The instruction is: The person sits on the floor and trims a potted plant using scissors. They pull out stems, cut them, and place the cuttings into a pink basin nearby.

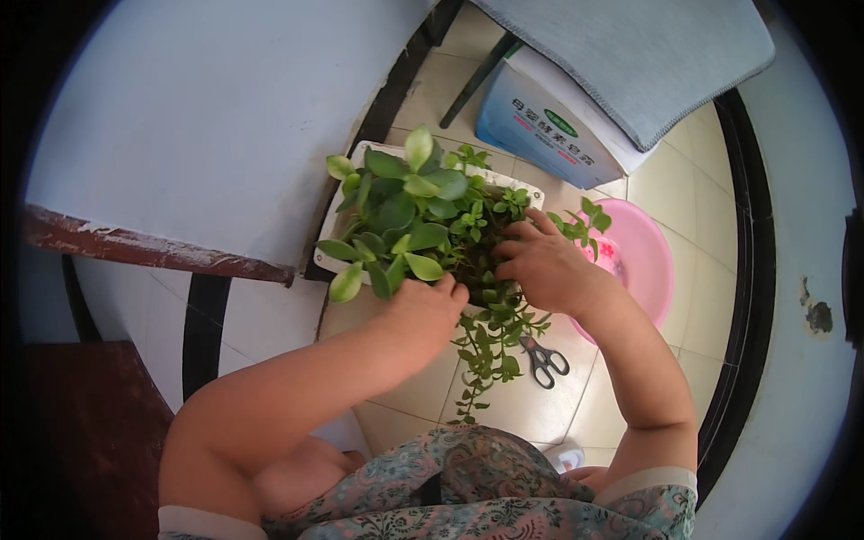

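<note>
A white rectangular planter (pixel 331 256) with a leafy plant stands in front of me. Broad, glossy leaves (pixel 391 211) crowd its left side, while smaller-leaved trailing stems (pixel 486 351) hang over the near edge. My left hand (pixel 421 315) is at the near side among the foliage, its fingers curled together and what they may hold hidden. On the right, my right hand (pixel 551 265) reaches over the planter with bent fingers apart, the tips among the small stems and dark soil. Another leafy sprig (pixel 585 220) sticks out beyond that hand.
Black-handled scissors (pixel 546 363) lie on the tiled floor near the planter. A pink basin (pixel 655 243) sits to the right. Behind are a blue and white carton (pixel 544 121) and a grey-covered seat (pixel 648 54). A pale board with a worn reddish edge (pixel 162 247) borders the left.
</note>
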`<state>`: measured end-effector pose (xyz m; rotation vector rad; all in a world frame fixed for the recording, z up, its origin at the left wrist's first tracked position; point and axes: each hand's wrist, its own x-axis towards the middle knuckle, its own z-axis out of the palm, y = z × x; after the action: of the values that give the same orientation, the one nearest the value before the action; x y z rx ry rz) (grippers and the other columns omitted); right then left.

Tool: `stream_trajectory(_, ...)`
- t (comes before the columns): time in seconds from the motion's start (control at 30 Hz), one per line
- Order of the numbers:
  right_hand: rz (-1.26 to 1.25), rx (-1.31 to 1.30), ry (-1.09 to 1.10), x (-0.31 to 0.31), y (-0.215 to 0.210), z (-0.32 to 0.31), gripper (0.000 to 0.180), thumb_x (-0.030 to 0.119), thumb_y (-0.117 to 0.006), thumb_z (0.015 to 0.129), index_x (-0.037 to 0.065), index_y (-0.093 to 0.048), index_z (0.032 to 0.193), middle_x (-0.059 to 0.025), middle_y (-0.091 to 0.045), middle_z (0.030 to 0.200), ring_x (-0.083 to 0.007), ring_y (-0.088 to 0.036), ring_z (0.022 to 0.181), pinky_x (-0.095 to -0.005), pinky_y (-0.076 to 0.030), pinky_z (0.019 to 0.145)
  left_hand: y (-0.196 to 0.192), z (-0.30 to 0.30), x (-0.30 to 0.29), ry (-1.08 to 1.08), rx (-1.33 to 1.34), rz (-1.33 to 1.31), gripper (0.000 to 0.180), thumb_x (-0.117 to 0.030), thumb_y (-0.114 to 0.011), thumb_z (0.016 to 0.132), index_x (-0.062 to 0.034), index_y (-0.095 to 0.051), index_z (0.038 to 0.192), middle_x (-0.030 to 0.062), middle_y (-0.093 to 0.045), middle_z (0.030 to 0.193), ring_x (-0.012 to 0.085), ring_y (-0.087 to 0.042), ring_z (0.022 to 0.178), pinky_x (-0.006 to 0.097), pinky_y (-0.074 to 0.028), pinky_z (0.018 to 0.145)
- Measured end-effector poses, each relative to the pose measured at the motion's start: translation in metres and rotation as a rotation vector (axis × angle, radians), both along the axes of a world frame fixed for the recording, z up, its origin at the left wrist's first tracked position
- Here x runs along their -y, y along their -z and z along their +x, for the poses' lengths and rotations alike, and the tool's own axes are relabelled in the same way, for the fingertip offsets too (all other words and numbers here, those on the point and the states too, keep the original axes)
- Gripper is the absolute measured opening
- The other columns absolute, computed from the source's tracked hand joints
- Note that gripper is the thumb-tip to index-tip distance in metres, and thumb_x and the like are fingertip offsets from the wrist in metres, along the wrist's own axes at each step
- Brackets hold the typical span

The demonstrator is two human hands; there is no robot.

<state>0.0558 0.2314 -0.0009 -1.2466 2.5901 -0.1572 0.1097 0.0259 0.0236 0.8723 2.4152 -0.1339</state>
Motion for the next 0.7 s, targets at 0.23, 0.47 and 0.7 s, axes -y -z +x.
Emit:
stream_trajectory(0.23,-0.105,-0.065,0.023,0.002,0.012,0.003,0.034,0.006,-0.056,0.076,0.019,-0.072,0.103,-0.0002,-0.061,0.120,-0.0244,-0.045,0.124,-0.0460,-0.020,0.116,0.008,0.007,0.006,-0.011,-0.085,0.076,0.039,-0.004,-0.054,0.077,-0.0024,-0.051,0.116,0.0153,-0.055,0.111,0.0318,-0.065,0.082,0.041,-0.052,0.068)
stream_trajectory(0.47,-0.115,0.048,-0.045,0.007,0.013,0.007,0.041,0.001,-0.057,0.072,0.015,-0.070,0.108,-0.0029,-0.062,0.121,-0.0261,-0.044,0.127,-0.0473,-0.022,0.116,0.001,0.003,0.006,-0.041,-0.035,-0.003,0.047,-0.006,-0.054,0.079,-0.0051,-0.049,0.126,0.0156,-0.055,0.118,0.0292,-0.065,0.088,0.040,-0.053,0.072)
stream_trajectory(0.7,-0.329,0.398,0.057,0.013,0.021,-0.010,0.030,0.007,-0.058,0.075,0.011,-0.071,0.102,-0.0091,-0.064,0.114,-0.0255,-0.053,0.115,-0.0405,-0.034,0.106,0.001,0.006,0.012,-0.030,-0.047,-0.002,0.052,-0.009,-0.051,0.083,-0.0098,-0.046,0.135,0.0162,-0.051,0.127,0.0292,-0.064,0.093,0.042,-0.050,0.079)
